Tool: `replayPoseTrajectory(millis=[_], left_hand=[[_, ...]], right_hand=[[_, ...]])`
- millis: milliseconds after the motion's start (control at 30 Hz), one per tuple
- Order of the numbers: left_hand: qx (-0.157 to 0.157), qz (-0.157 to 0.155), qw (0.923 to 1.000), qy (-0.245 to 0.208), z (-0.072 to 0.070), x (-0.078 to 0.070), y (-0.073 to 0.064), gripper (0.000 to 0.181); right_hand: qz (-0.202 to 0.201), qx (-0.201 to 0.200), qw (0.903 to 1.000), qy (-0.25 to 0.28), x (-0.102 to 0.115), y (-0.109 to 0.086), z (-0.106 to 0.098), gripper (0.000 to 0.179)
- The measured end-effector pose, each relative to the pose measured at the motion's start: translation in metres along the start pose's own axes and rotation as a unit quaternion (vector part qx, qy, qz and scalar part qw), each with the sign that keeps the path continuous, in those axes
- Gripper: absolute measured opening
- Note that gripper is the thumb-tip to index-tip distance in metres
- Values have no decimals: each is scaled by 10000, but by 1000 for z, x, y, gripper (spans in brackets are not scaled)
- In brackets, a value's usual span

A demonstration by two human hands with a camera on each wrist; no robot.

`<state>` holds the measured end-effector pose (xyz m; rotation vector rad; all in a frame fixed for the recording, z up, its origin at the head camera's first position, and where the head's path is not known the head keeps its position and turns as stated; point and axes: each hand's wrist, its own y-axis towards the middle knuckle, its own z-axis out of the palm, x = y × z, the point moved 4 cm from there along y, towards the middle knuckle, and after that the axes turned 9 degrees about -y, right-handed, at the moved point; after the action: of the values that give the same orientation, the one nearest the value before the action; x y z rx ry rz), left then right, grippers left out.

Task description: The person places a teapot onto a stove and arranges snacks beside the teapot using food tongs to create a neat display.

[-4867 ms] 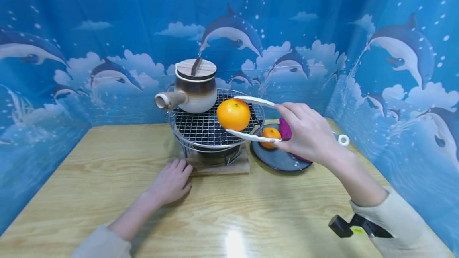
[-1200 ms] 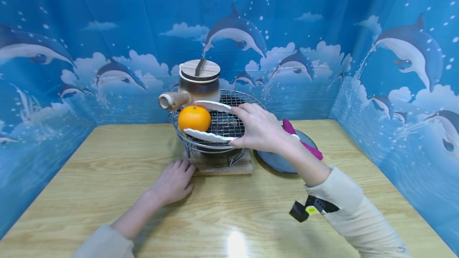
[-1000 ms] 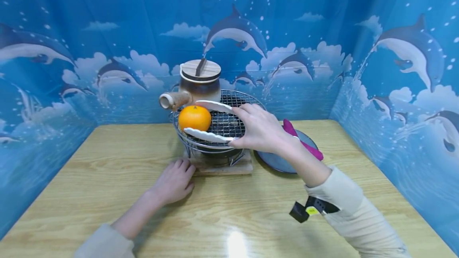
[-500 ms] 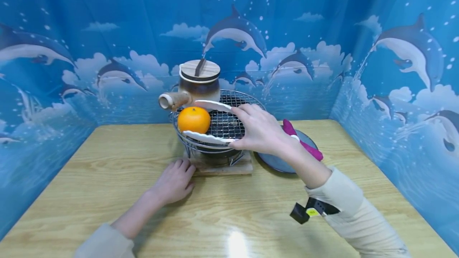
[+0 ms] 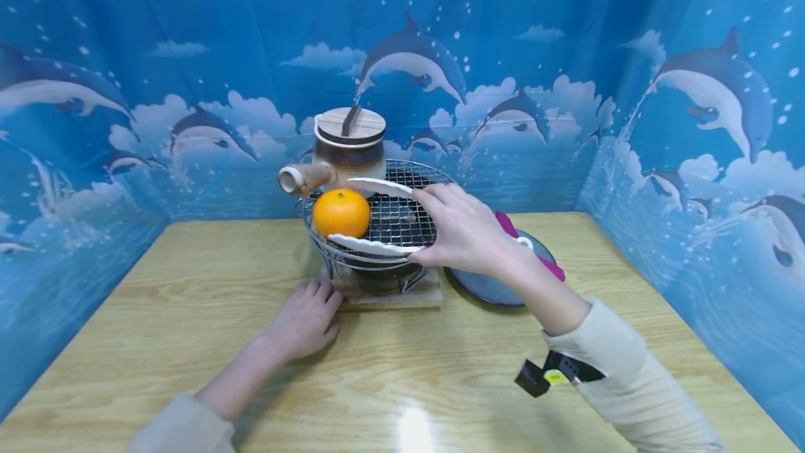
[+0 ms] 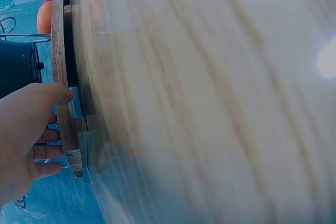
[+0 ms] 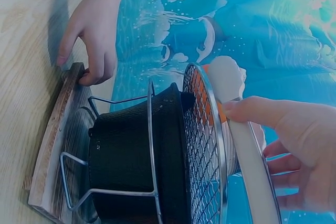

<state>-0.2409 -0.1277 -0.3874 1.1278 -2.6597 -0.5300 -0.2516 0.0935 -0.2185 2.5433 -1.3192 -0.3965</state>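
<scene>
Blue curtain (image 5: 277, 12) backs the table (image 5: 352, 383); the left hand (image 5: 305, 318) grips the wooden board (image 5: 391, 298) beneath a grill (image 5: 400, 222) and lidded pot (image 5: 350, 154). The right hand (image 5: 464, 229) holds tongs (image 5: 372, 246) wide around the orange (image 5: 341, 214) on the grill, clear in the head view, mostly hidden in the right wrist's.

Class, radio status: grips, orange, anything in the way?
Right grip holding tongs, arms either side of orange. Left grip touching wooden board. Orange on grill, pot close behind.

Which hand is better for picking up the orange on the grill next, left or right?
Probably the right hand: it already holds the white tongs, one arm on each side of the orange. The left hand is lower down, at the wooden board.
</scene>
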Motion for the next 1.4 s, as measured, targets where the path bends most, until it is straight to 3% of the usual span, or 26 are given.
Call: replayPoseTrajectory(millis=[267,533,867,1400], left_hand=[[130,-52,9999,15,1,0,-1,32],[29,-47,10000,6,1,1,-1,32],[10,-29,10000,12,0,1,-1,31],[101,-109,9999,-49,0,0,-1,30]], right_hand=[[-11,-110,9999,15,-3,-6,-6,89],[264,-183,9995,8,-21,-20,-13,90],[692,-89,9976,38,-45,-40,-11,85],[957,-16,9952,184,-66,-59,-5,83]])
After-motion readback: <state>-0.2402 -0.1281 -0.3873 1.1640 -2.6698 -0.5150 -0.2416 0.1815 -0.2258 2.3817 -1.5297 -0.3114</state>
